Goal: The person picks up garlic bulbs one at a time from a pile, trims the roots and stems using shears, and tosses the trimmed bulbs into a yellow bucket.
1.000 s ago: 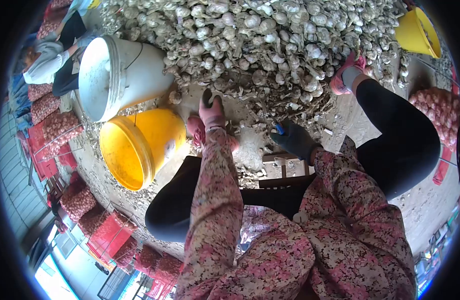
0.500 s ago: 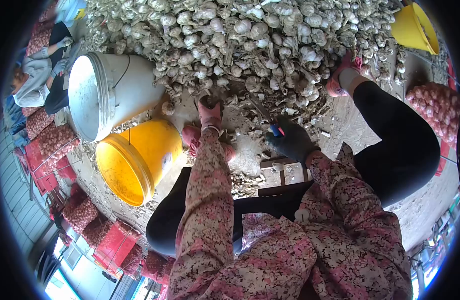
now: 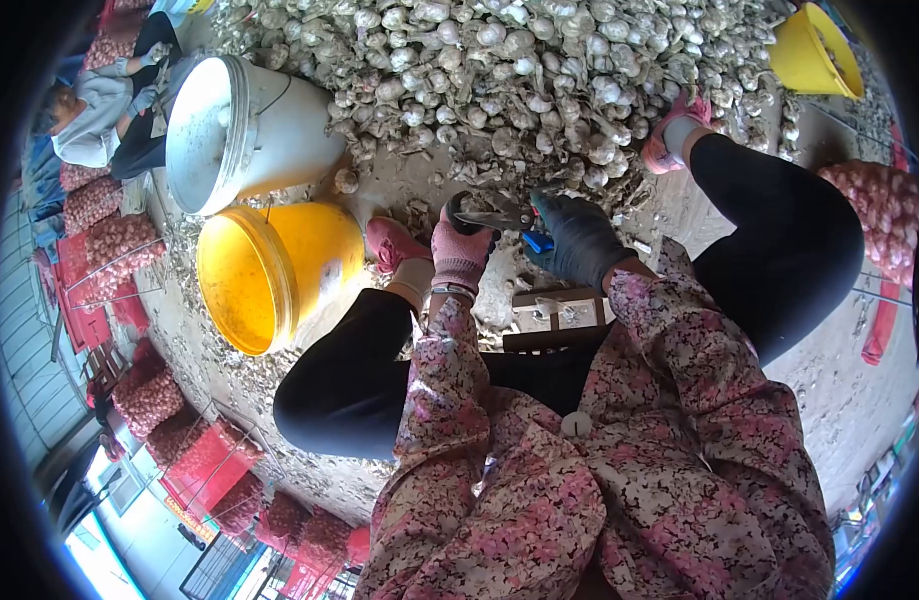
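Observation:
My left hand point(image 3: 462, 246), in a pink glove with dark fingers, is closed around a garlic bulb point(image 3: 469, 207), mostly hidden by the glove and blades. Dark-gloved, my right hand point(image 3: 576, 236) grips a pair of shears point(image 3: 537, 240) with blue and red on the handles. The metal blades point left and reach to the fingers of my left hand. Both hands are close together above the floor, in front of a large heap of garlic point(image 3: 519, 70) with dry stalks.
A white bucket point(image 3: 249, 130) and a yellow bucket point(image 3: 324, 255) lie tipped at the left. Another yellow bucket point(image 3: 794, 55) stands far right. Net sacks of garlic point(image 3: 874, 215) line both sides. A brown wooden frame point(image 3: 559, 312) sits between my legs. A person point(image 3: 89, 125) works at upper left.
My left hand has drawn back from the heap's edge toward my body and now meets the shears. My right hand has shifted slightly up, its blades turned left. The view has shifted.

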